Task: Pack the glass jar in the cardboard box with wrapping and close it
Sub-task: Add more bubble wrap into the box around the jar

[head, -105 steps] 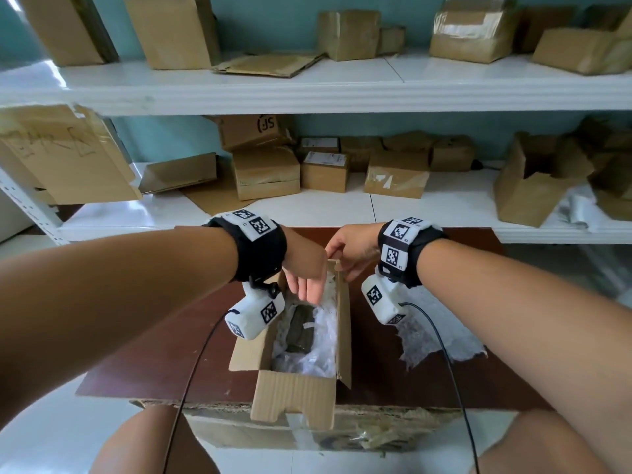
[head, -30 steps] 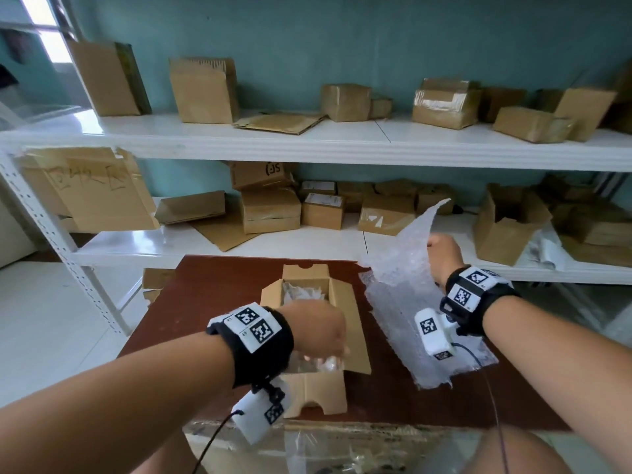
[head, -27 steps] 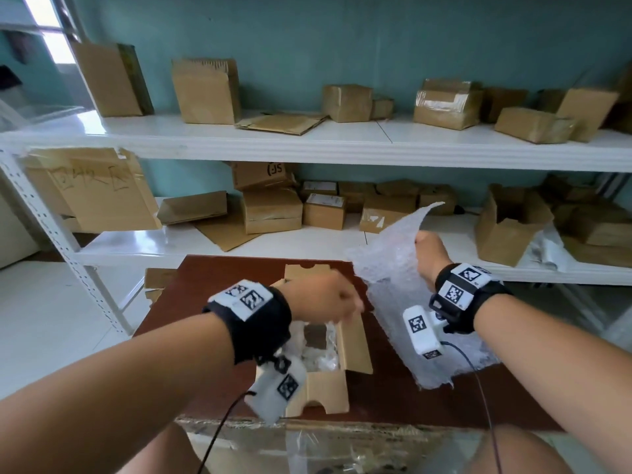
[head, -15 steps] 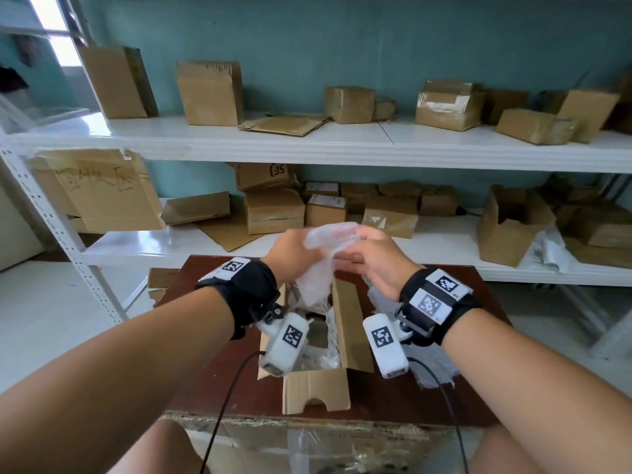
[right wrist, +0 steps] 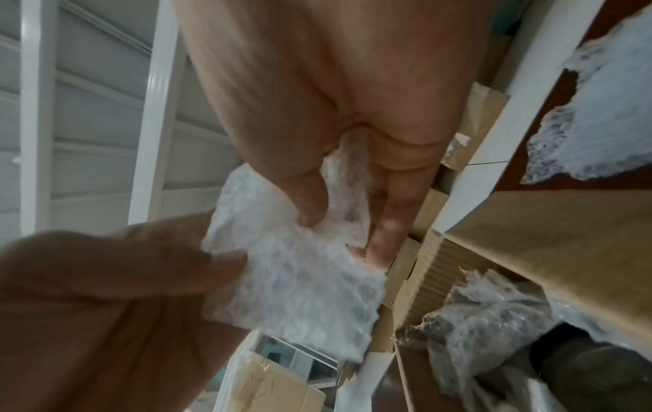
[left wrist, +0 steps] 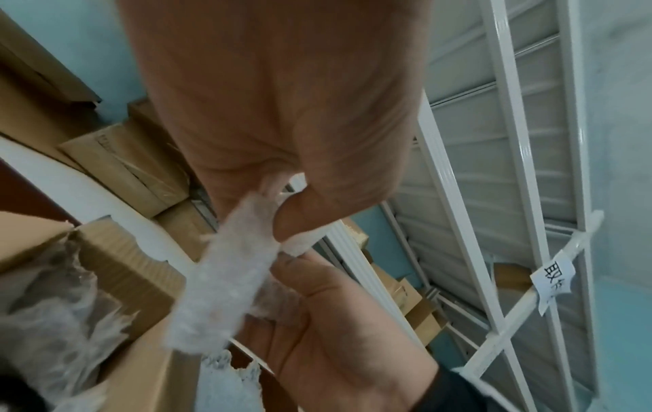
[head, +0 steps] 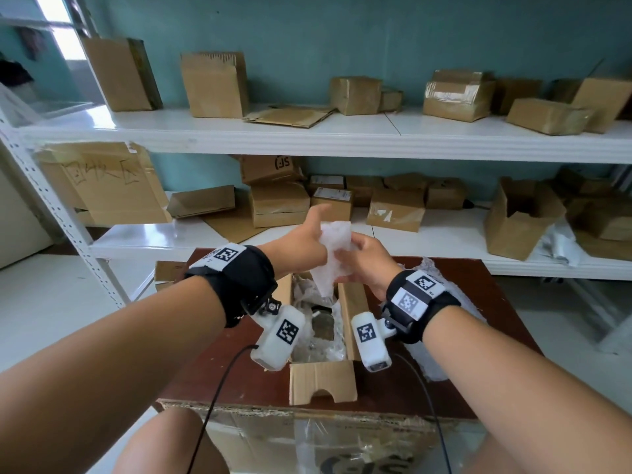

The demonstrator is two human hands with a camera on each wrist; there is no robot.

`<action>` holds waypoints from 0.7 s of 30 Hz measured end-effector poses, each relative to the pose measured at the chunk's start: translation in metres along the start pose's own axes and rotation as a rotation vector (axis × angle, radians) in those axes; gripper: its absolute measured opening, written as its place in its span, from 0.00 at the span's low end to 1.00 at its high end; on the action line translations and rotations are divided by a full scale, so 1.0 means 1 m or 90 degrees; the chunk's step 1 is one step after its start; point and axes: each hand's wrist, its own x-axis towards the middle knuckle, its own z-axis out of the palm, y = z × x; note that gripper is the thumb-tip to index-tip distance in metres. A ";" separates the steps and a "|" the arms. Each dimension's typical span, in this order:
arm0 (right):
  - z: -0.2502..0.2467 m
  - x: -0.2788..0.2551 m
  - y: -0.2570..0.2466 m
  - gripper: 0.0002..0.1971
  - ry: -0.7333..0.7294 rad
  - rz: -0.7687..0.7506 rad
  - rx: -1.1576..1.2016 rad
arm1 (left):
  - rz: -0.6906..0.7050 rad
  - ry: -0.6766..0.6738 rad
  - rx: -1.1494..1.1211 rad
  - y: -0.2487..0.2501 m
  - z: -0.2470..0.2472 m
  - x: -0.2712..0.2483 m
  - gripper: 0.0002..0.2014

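Observation:
An open cardboard box [head: 321,383] stands on the dark red table [head: 485,302], its flaps raised. Inside lies the glass jar [head: 323,325], dark and wrapped in clear bubble wrap. Above the box's far end both hands hold a folded piece of white bubble wrap [head: 333,249]. My left hand [head: 307,241] pinches its left side, and my right hand [head: 362,258] grips its right side. The left wrist view shows the strip [left wrist: 226,281] pinched between thumb and fingers. In the right wrist view the piece [right wrist: 296,276] is bunched in the fingers, the box [right wrist: 529,251] below.
More white bubble wrap [head: 455,299] lies on the table right of the box. White shelves [head: 342,135] behind carry several cardboard boxes. A large carton [head: 307,443] stands under the table's near edge. White floor lies to the left.
My right hand lifted the bubble wrap sheet from the table's right side and brought it over the box. My left hand left the box and took hold of it too; the sheet is now folded small.

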 end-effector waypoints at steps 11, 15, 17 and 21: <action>-0.014 0.028 0.017 0.20 -0.059 0.092 -0.287 | 0.173 0.111 0.678 -0.026 -0.002 0.019 0.13; -0.024 0.036 0.022 0.29 -0.092 0.026 -0.485 | 0.138 -0.019 0.747 -0.030 0.017 0.025 0.16; -0.023 0.036 0.022 0.30 -0.177 0.030 -0.535 | 0.126 -0.060 0.754 -0.035 0.025 0.032 0.16; -0.024 0.048 0.026 0.33 -0.244 0.036 -0.615 | 0.112 -0.166 0.749 -0.046 0.033 0.047 0.19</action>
